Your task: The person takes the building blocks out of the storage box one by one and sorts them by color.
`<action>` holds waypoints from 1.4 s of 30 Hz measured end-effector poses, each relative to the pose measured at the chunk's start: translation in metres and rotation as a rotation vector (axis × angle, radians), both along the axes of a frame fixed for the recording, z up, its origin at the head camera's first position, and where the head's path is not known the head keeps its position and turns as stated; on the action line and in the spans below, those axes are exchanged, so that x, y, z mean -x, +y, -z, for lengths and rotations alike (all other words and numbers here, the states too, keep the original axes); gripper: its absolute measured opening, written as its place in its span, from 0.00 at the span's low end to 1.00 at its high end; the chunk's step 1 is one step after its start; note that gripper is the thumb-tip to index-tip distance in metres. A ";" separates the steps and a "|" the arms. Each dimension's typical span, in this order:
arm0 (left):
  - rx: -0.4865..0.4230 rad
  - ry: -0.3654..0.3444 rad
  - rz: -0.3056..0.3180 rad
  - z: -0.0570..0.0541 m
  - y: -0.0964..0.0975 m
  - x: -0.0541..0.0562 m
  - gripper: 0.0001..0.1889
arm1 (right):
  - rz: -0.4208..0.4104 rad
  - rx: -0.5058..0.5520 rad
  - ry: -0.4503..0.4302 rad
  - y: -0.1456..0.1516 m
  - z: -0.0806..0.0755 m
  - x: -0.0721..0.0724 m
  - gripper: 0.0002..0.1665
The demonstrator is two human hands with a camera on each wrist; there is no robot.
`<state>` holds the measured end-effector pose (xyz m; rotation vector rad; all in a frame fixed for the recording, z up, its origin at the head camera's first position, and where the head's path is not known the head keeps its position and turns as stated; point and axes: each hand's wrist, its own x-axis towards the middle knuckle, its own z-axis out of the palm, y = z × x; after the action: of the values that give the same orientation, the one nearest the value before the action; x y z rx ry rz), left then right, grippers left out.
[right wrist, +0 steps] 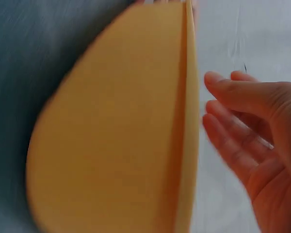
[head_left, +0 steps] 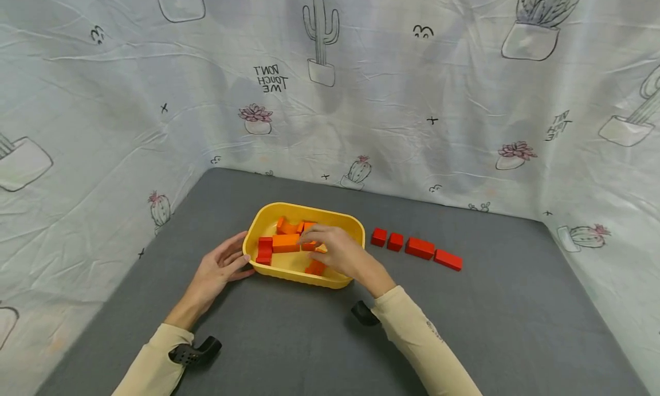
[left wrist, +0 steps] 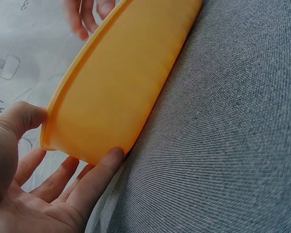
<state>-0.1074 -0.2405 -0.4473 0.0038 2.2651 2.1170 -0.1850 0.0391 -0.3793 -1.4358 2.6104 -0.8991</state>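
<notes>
A yellow plastic bin [head_left: 294, 274] stands on the grey table, holding several red and orange toy blocks. Inside are a red block [head_left: 264, 251] with a notched outline, a long orange block [head_left: 286, 243] and another orange block [head_left: 315, 267]. My left hand [head_left: 215, 273] touches the bin's left end from outside. In the left wrist view, its thumb [left wrist: 31, 115] meets the rim and its spread fingers rest along the outer wall. Over the bin reaches my right hand [head_left: 337, 250], fingers slightly bent and apart. Between them nothing shows in the right wrist view; they partly hide some blocks.
To the right of the bin, a small red block [head_left: 378, 237], a second small one [head_left: 395, 242], a longer one [head_left: 420, 248] and another long one [head_left: 448, 260] lie in a slanting row. A white cactus-print sheet [head_left: 381, 98] hangs behind the grey table [head_left: 495, 321].
</notes>
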 end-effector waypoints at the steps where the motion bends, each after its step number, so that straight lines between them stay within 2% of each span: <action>1: -0.006 0.000 0.001 0.000 0.000 0.000 0.33 | 0.002 -0.020 -0.019 -0.008 0.001 -0.001 0.18; 7: -0.017 0.015 0.009 -0.002 0.000 0.001 0.33 | 0.061 -0.087 -0.131 -0.048 0.008 -0.003 0.19; 11: -0.032 0.023 0.019 -0.004 0.001 0.001 0.34 | 0.058 -0.100 -0.127 -0.064 0.012 0.000 0.19; 16: -0.034 0.025 0.036 -0.007 0.003 0.002 0.33 | 0.134 -0.103 -0.086 -0.076 0.012 0.008 0.18; 25: -0.029 0.017 0.021 -0.006 0.003 0.002 0.33 | 0.132 -0.250 -0.066 -0.101 0.015 0.021 0.18; 32: -0.052 0.011 0.017 -0.004 0.003 0.002 0.32 | 0.182 -0.229 -0.077 -0.113 0.027 0.026 0.14; 35: -0.052 0.009 0.015 -0.003 0.003 0.002 0.33 | 0.202 -0.217 -0.052 -0.115 0.029 0.027 0.13; 42: -0.050 0.012 0.002 -0.003 -0.003 0.002 0.33 | 0.225 -0.143 0.027 -0.118 0.018 0.025 0.13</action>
<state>-0.1096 -0.2430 -0.4447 0.0211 2.2173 2.1773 -0.2098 -0.0787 -0.3973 -1.1461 2.8324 -0.6962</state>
